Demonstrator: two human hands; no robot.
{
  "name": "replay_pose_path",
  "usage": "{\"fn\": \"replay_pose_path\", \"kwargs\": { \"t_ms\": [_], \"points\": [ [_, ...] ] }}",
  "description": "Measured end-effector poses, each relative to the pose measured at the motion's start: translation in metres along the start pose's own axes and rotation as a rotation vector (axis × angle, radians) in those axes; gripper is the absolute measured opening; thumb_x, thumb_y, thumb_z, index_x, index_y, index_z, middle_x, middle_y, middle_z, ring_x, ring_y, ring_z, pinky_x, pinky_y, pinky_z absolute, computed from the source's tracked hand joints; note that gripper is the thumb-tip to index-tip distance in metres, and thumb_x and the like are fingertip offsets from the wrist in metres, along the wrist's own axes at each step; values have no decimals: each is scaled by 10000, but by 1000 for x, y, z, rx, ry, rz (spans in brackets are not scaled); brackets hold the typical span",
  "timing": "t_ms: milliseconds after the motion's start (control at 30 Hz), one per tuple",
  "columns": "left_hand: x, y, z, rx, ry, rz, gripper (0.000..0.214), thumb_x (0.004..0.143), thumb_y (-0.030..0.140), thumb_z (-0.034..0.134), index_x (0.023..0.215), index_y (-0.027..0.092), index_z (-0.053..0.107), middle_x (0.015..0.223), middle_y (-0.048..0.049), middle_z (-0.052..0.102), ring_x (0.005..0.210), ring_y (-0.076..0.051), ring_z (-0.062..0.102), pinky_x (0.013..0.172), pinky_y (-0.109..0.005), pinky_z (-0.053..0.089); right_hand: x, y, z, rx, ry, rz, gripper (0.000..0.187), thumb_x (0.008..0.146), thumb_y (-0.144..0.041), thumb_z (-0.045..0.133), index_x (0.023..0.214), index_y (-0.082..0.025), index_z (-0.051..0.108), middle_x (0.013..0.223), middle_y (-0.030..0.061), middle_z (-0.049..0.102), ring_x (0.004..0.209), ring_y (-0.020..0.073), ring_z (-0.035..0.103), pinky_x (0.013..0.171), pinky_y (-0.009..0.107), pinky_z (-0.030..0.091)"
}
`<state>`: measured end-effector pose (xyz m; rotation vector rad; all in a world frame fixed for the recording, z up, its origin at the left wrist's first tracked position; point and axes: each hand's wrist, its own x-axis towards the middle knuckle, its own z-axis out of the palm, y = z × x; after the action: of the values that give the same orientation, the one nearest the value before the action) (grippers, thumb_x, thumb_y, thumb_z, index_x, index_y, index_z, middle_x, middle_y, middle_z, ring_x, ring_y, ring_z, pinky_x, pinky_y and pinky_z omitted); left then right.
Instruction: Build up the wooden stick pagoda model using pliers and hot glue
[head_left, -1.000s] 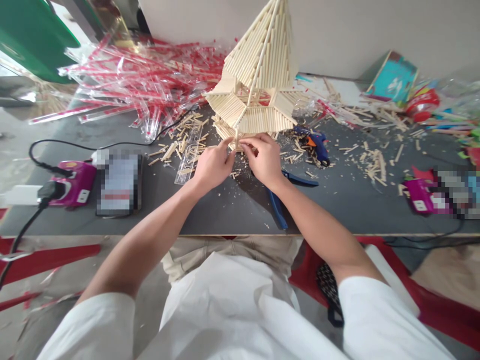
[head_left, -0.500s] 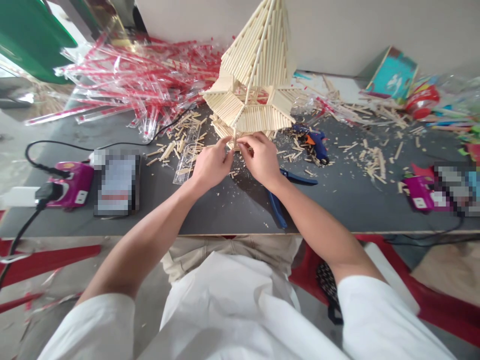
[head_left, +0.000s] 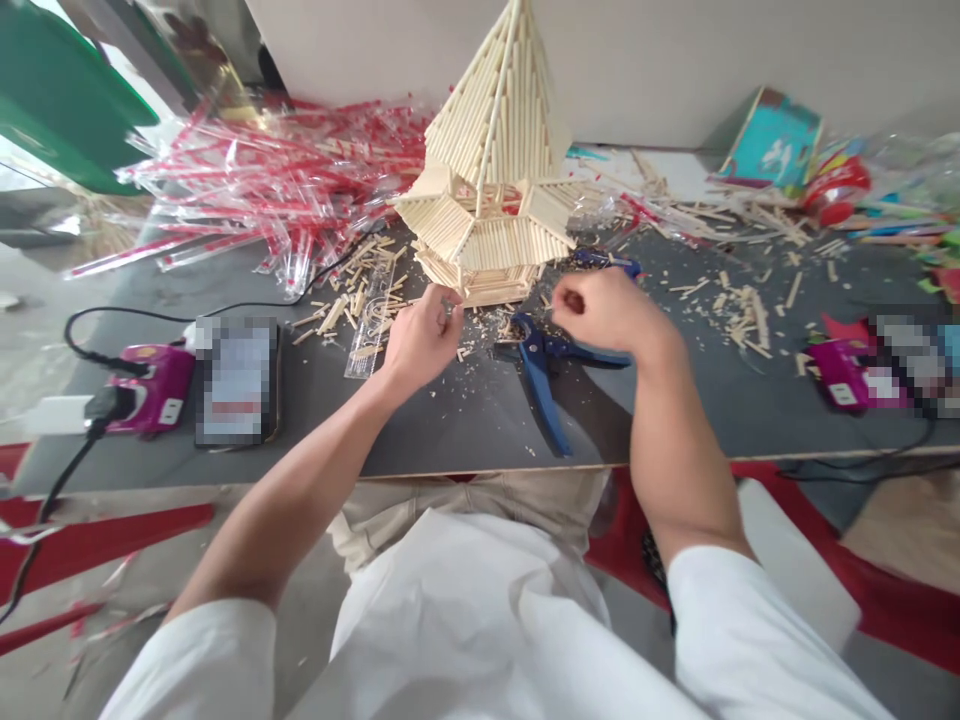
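A tall tower model of pale wooden sticks (head_left: 495, 180) stands on the dark grey table (head_left: 450, 420). My left hand (head_left: 421, 335) rests just in front of its base, fingers pinched together; what they hold is too small to make out. My right hand (head_left: 607, 310) hovers to the right of the base, curled into a loose fist, with nothing visible in it. Blue-handled cutters (head_left: 541, 370) lie on the table between my hands. A blue glue gun (head_left: 607, 262) is partly hidden behind my right hand.
Cut stick pieces (head_left: 360, 285) and a clear ruler (head_left: 375, 315) lie left of the model. Red-and-clear wrappers (head_left: 285, 180) pile up at the back left. A pink device (head_left: 146, 385) with a black cable sits left; another pink device (head_left: 836, 370) sits right.
My right hand has left the model's base, moving right and closing into a fist, which uncovers the blue cutters. My left hand has stayed near the base.
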<state>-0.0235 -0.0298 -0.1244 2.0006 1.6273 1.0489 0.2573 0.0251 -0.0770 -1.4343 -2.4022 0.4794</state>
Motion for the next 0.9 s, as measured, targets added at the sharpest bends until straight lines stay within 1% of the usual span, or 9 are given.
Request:
{"fn": "replay_pose_path", "kwargs": {
  "t_ms": [67,133,233,300,400,500,600,767,900],
  "points": [
    [0,1,0,-95,-33,-48,107,950,280,568,999,213,635,583,60,394,533,-126,380,591,-314,335,-2,27,-15,-127,90,183,177,883,-238,562,804,-200,716,813,92,745,816,260,672,802,367,475],
    [0,5,-2,-289,-123,-145,135,941,345,602,956,217,642,601,51,409,529,-115,368,554,-302,336,-4,52,-25,-219,188,322,277,935,-229,465,826,-186,717,879,127,762,910,289,695,831,371,477],
    [-1,12,-3,-608,-319,-283,213,927,430,655,938,219,633,606,54,392,491,-89,322,478,-272,300,-5,80,-29,-243,280,494,370,1008,-269,390,887,-155,721,925,166,762,957,302,713,878,382,489],
    [-2,15,-3,-706,-406,-332,245,914,452,691,924,215,632,598,61,369,475,-74,295,449,-254,265,-6,89,-27,-241,331,568,398,1038,-331,391,955,-139,730,965,186,760,993,312,714,912,398,495],
    [-2,14,-1,-754,-451,-367,288,895,476,738,909,205,645,592,68,349,468,-62,276,435,-238,213,-5,91,-19,-243,322,651,452,1019,-507,492,989,-130,740,969,218,752,1008,349,709,911,432,505],
    [-1,12,0,-826,-477,-395,315,881,482,774,897,196,642,602,75,324,474,-50,243,448,-235,170,-1,84,-13,-209,143,717,578,940,-673,583,918,-118,743,855,236,727,928,389,715,850,454,519],
    [0,12,-3,-892,-497,-429,330,860,478,796,895,196,629,608,82,296,480,-47,230,466,-236,149,4,78,-8,-213,75,706,566,909,-641,643,975,-88,745,883,248,732,933,400,719,829,443,528],
    [3,13,-7,-980,-526,-496,278,828,414,770,931,190,642,672,57,374,484,-44,252,476,-239,149,9,78,0,-186,118,722,477,895,-478,673,1085,-44,730,1040,292,737,1037,416,715,857,448,549],
    [7,10,-6,-1074,-504,-576,205,773,241,675,967,180,652,733,23,474,507,-62,311,490,-248,233,6,80,0,-144,285,757,712,830,-395,757,1358,35,550,1183,336,693,1095,425,698,896,470,545]
  ]
}}
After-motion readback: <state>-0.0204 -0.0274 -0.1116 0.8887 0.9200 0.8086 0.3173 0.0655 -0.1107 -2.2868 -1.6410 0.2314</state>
